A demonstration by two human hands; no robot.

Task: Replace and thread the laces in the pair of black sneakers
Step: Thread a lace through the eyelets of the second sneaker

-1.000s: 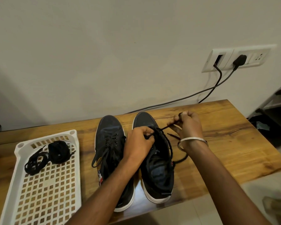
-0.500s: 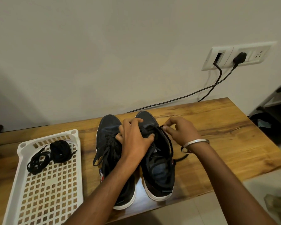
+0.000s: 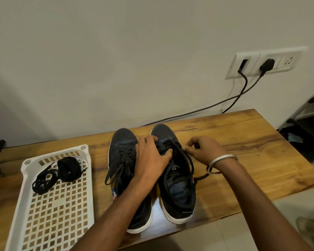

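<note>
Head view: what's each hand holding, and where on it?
Left hand grips the right-side black canvas sneaker at its tongue and eyelets; right hand pinches its black lace beside the eyelets.

both forearms are bare up to the bottom edge of the view, with no sleeve showing on either. the left hand (image 3: 152,158) wears no ring, band or watch. the right hand (image 3: 205,151) is likewise without rings, but its wrist carries a thin, plain silver-coloured metal bangle (image 3: 222,160) that hangs loosely around it, smooth and round in section, and catches a pale highlight along its upper curve. the fingernails look short and unpainted.
</note>
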